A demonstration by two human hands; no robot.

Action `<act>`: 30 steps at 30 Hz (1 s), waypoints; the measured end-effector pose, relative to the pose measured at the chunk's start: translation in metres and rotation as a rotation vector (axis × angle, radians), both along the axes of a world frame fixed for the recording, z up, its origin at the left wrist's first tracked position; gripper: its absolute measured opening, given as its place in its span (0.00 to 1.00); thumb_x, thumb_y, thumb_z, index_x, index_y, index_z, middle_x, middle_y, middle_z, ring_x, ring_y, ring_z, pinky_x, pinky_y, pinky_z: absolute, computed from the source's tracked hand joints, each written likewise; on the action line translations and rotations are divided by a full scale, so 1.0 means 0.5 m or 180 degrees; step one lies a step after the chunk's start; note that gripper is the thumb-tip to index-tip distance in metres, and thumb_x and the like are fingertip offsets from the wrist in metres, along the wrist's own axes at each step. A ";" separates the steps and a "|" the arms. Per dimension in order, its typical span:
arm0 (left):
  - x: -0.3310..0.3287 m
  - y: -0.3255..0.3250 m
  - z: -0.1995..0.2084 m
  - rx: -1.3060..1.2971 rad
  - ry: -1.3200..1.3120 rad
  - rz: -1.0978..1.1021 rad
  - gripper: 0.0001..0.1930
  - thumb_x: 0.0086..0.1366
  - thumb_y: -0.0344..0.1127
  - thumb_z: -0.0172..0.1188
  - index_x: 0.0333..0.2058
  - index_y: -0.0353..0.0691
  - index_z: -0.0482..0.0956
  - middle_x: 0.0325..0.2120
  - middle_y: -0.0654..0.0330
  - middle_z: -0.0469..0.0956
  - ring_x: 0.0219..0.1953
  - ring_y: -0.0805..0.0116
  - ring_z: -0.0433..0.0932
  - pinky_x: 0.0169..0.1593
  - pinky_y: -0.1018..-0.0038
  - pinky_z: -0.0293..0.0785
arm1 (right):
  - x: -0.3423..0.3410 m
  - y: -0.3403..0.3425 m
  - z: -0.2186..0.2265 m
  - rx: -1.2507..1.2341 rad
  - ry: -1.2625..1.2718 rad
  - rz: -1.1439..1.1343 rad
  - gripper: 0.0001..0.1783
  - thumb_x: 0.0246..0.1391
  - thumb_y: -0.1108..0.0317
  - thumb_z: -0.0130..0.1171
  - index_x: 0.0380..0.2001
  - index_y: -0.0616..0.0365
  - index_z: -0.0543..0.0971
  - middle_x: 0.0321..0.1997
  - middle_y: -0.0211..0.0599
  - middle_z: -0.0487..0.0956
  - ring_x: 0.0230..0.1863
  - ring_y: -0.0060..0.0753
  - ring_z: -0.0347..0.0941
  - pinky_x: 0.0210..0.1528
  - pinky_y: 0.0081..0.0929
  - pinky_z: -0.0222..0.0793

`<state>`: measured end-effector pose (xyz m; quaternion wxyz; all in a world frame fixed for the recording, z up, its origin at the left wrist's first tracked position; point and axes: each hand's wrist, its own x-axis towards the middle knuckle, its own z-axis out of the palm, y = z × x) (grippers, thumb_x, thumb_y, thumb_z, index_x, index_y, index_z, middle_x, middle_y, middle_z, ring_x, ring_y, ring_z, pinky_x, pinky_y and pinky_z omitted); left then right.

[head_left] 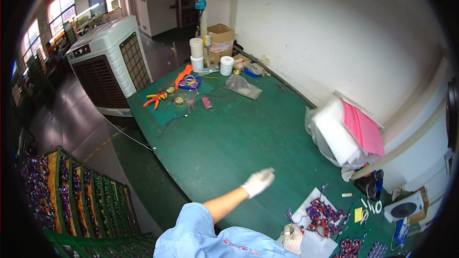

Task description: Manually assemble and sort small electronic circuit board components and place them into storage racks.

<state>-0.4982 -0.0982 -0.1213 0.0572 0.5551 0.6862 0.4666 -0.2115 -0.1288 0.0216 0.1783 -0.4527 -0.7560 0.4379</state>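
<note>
My left hand (258,182), in a white glove, reaches out over the green tabletop (229,143) with its fingers stretched and nothing visible in them. Close to my body, my right hand (292,240), gloved too, rests by the left edge of a white sheet (318,242). Its fingers look curled; whether they hold anything is hidden. Just beyond and to the right of it, a tangled heap of purple circuit boards with wires (325,217) lies on white sheeting. More purple boards (350,247) sit in a block nearer the lower edge, with another group (377,249) beside them.
Pliers (156,99), solder spools and white tubs (226,65) stand at the far left. A clear plastic bag (244,86) lies behind. White foam with pink sheets (337,134) leans at the right wall. Racks of boards (71,191) and an air cooler (112,64) flank the left.
</note>
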 end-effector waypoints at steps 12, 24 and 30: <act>0.836 -0.019 0.227 -0.1886 -0.5259 -0.3219 0.37 0.63 0.37 0.51 0.65 0.49 0.41 0.64 0.52 0.49 0.64 0.53 0.53 0.64 0.62 0.52 | 0.483 0.011 -0.019 0.0266 0.1774 -0.0583 0.14 0.52 0.58 0.56 0.28 0.59 0.72 0.23 0.40 0.74 0.25 0.33 0.72 0.28 0.32 0.67; 1.149 0.121 0.234 -0.2393 -0.4495 -0.3094 0.35 0.66 0.59 0.39 0.60 0.36 0.55 0.57 0.45 0.59 0.57 0.48 0.63 0.60 0.57 0.59 | 0.857 0.012 -0.043 0.0569 0.1083 -0.1588 0.10 0.48 0.66 0.56 0.34 0.58 0.76 0.29 0.45 0.77 0.31 0.46 0.75 0.33 0.34 0.70; 1.289 0.194 0.307 -0.2215 -0.3734 -0.3028 0.35 0.63 0.57 0.47 0.60 0.36 0.55 0.51 0.48 0.65 0.50 0.53 0.70 0.52 0.62 0.68 | 1.202 0.044 -0.096 0.0687 0.0151 -0.3224 0.12 0.55 0.63 0.48 0.35 0.60 0.75 0.31 0.49 0.76 0.34 0.49 0.74 0.38 0.36 0.70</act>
